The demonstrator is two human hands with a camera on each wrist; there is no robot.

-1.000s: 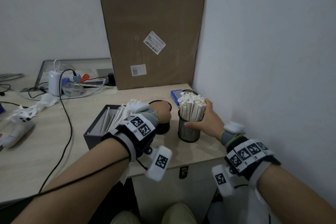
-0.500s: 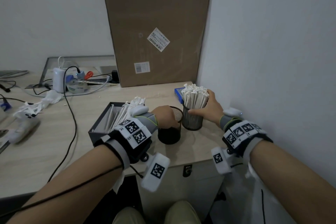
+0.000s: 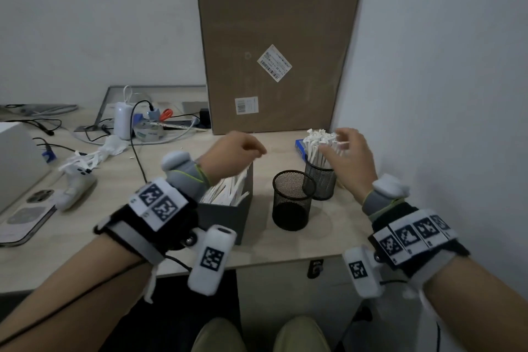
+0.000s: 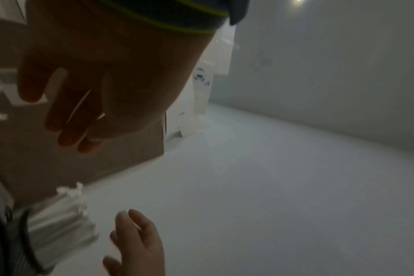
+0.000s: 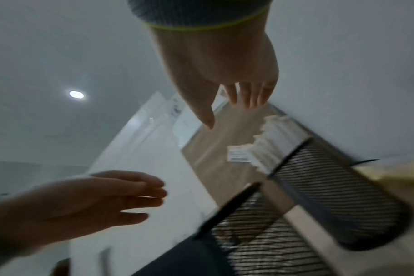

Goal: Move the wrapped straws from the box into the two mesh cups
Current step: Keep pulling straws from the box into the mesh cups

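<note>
1. On the worktop (image 3: 85,240), the dark box (image 3: 228,217) sits near the front edge and holds a leaning stack of wrapped straws (image 3: 228,188).
2. Just right of the box stands the near mesh cup (image 3: 293,200). It looks empty from the head view.
3. Behind it and to the right, touching or nearly so, is the far mesh cup (image 3: 321,181), packed with upright straws.
4. Left hand (image 3: 233,151) hovers above the back of the box, fingers loosely curled. The left wrist view shows them relaxed with nothing in the grip.
5. Right hand (image 3: 350,153) is at the tops of the straws in the far cup, fingers spread. Whether it touches them is blurred; it holds nothing that shows.
6. Step in hand, as a judgement: one cup is filled and the hands are between loads. The second cup is not yet started.
7. Next move calls for a hand going down into the box and closing the grip round a bundle of straws.
8. The bundle then needs standing on end and lowering into the near cup.
9. Risk: the cup is light and may tip, so a steadying hand would help.
</note>
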